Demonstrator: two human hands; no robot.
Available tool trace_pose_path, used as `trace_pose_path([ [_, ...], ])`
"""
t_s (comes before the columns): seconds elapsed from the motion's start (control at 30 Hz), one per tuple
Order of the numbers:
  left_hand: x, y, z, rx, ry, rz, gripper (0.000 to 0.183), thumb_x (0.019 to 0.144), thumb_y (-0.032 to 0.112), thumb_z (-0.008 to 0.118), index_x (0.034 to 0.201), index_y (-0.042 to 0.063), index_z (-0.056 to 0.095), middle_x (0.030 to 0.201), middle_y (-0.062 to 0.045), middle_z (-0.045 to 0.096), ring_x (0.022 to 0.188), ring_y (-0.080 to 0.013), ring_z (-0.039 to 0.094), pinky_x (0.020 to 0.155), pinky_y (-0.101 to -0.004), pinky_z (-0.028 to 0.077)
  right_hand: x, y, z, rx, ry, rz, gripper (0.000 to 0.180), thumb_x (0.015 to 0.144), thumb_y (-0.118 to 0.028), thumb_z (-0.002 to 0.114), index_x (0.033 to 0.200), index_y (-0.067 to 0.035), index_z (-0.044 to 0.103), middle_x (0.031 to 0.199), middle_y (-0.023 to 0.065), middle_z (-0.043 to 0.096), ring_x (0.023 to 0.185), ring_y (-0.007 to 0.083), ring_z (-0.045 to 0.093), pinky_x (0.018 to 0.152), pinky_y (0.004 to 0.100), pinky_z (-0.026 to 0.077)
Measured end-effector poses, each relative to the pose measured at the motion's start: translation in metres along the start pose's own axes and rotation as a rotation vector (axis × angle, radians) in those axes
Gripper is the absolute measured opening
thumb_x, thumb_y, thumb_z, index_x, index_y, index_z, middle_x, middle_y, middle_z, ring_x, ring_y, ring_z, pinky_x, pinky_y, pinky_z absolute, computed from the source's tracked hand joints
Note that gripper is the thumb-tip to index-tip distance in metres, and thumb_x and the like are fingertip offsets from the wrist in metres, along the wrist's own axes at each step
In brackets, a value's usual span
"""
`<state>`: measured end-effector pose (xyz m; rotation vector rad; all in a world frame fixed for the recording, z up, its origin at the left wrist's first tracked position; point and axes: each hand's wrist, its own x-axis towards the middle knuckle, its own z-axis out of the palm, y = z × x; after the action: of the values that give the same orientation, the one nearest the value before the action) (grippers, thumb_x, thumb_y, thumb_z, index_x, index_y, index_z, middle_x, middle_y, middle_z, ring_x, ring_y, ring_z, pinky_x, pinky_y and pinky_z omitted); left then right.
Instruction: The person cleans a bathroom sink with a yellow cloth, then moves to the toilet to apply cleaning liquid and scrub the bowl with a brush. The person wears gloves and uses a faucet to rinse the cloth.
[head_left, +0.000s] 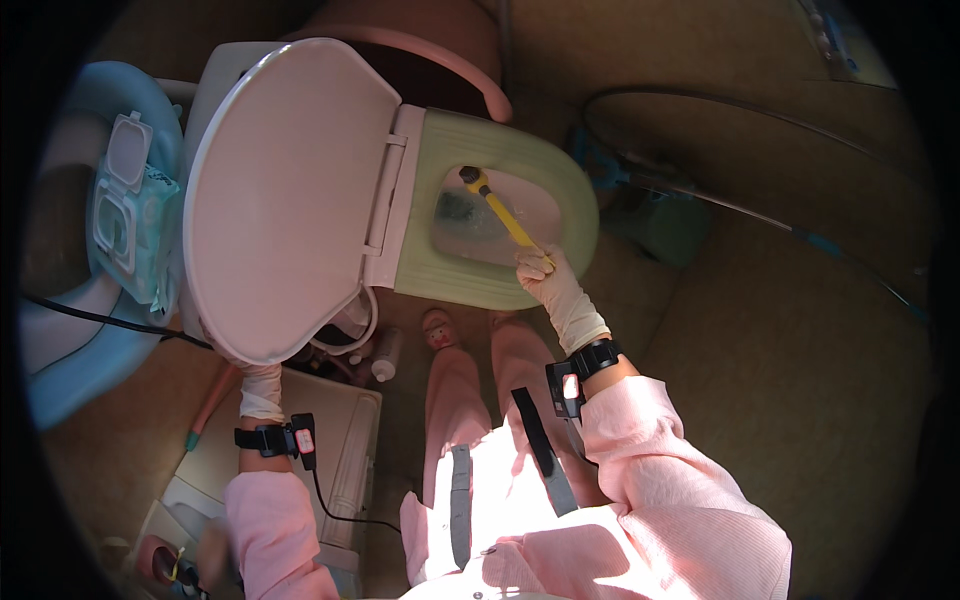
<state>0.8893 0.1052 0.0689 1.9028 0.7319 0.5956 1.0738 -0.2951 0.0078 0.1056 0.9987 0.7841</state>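
My right hand (547, 281), in a pale glove, grips the yellow handle of a brush (510, 219) with a dark head. The brush reaches over the open toilet bowl (534, 196), its head near the bowl's far rim. A green padded seat (574, 191) surrounds the bowl, and the white toilet lid (285, 195) stands raised to the left. My left hand (260, 379), gloved too, is at the lid's lower left edge; its fingers are hidden behind the lid, so its hold cannot be seen.
An open pack of wipes (139, 232) lies on a blue ring-shaped seat (161, 112) at far left. A white bottle (386, 356) stands by the toilet base. A pink tub (457, 45) is behind, a green container (675, 229) at right. A white cabinet (300, 442) is below my left hand.
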Motion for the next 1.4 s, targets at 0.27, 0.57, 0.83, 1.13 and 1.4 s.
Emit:
trace_pose_path([
  [0.27, 0.000, -0.003, -0.005, 0.010, 0.004, -0.001, 0.034, 0.084, 0.018, 0.055, 0.112, 0.002, 0.045, 0.111, -0.009, 0.052, 0.098, -0.0182, 0.054, 0.081, -0.0299, 0.047, 0.048, -0.016, -0.049, -0.147, 0.382, -0.016, 0.017, 0.086, -0.016, 0.042, 0.071, -0.010, 0.036, 0.055, -0.0006, 0.034, 0.036, 0.0113, 0.028, 0.033, 0.0231, 0.022],
  [0.57, 0.001, -0.012, -0.006, -0.001, 0.007, -0.001, 0.033, 0.085, 0.018, 0.054, 0.112, 0.003, 0.045, 0.113, -0.009, 0.051, 0.098, -0.0179, 0.054, 0.080, -0.0295, 0.047, 0.038, -0.029, -0.035, -2.928, 0.977, -0.007, 0.032, 0.085, -0.025, 0.045, 0.113, -0.010, 0.050, 0.100, 0.0121, 0.061, 0.097, 0.0294, 0.058, 0.077, 0.0435, 0.046],
  [0.83, 0.000, -0.009, -0.001, 0.084, 0.006, 0.135, 0.024, 0.087, 0.017, 0.050, 0.107, 0.004, 0.046, 0.109, -0.008, 0.053, 0.094, -0.0154, 0.055, 0.077, -0.0274, 0.048, -0.027, -0.070, 0.015, -3.064, 1.190, -0.037, 0.033, 0.090, -0.026, 0.034, 0.110, -0.008, 0.053, 0.086, 0.0083, 0.065, 0.079, 0.0283, 0.063, 0.070, 0.0373, 0.048],
  [1.13, 0.005, 0.008, 0.010, 0.038, 0.041, 0.093, 0.025, 0.079, 0.016, 0.061, 0.096, 0.005, 0.047, 0.091, -0.006, 0.052, 0.083, -0.0174, 0.054, 0.073, -0.0302, 0.044, -0.032, -0.031, -0.011, -2.971, 0.935, 0.437, 0.029, 0.085, -0.016, 0.041, 0.106, -0.011, 0.060, 0.101, 0.0101, 0.063, 0.094, 0.0259, 0.061, 0.075, 0.0363, 0.049],
  [1.4, 0.006, 0.007, 0.008, 0.602, 0.081, 0.398, 0.033, 0.075, 0.021, 0.062, 0.098, 0.006, 0.044, 0.094, -0.007, 0.049, 0.089, -0.0227, 0.050, 0.077, -0.0327, 0.041, -0.011, -0.089, 0.041, -3.327, 1.047, -0.272, 0.044, 0.092, -0.037, 0.034, 0.095, -0.005, 0.063, 0.085, 0.0159, 0.064, 0.081, 0.0257, 0.064, 0.065, 0.0381, 0.048],
])
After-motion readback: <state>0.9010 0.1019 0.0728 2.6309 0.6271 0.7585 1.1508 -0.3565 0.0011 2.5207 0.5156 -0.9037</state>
